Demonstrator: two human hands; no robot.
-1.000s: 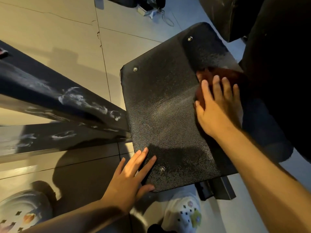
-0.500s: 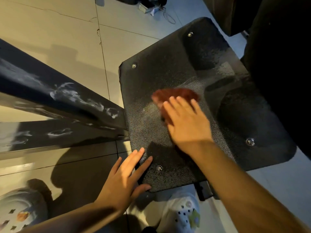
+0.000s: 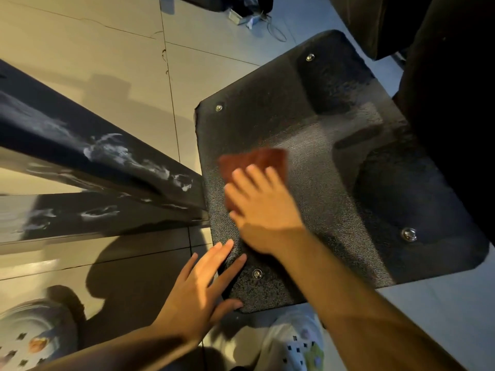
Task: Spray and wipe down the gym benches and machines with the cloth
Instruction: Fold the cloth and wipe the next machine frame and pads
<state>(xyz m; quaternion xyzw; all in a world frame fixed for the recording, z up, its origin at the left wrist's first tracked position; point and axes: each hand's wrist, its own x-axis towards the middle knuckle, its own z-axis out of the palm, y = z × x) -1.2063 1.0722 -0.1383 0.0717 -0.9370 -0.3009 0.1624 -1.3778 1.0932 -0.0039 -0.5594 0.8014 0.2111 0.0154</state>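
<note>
Cloth: a small reddish-brown cloth [image 3: 253,163] lies flat on the left half of the black plate, under the fingers of the right hand. Its far edge sticks out past the fingertips.
Right hand: the right hand [image 3: 263,212] comes in from the lower right and presses flat on the cloth, fingers straight and close together. It looks a bit blurry.
Left hand: the left hand [image 3: 199,290] rests on the near left corner of the plate, fingers spread and straight. It holds nothing. The thumb hooks along the near edge.
Plate: a black plate [image 3: 348,183] with a rough, grainy top, part of a gym machine. It has rounded corners and a shiny round bolt [image 3: 409,233] near each corner. It sits above the floor.
Beam: a dark beam [image 3: 80,145] runs from the far left to the left edge of the plate. White smudgy marks show on it.
Floor: pale floor tiles [image 3: 93,49] with thin lines between them. Shadows of the arms fall on them.
Shoes: white shoes with little holes and small charms, one [image 3: 300,346] below the near edge of the plate, one [image 3: 32,333] at the bottom left corner.
Far side: a very dark shape [image 3: 455,103] covers the upper right, too dark to tell what it is. A thin cable [image 3: 276,30] lies on the floor at the top.
</note>
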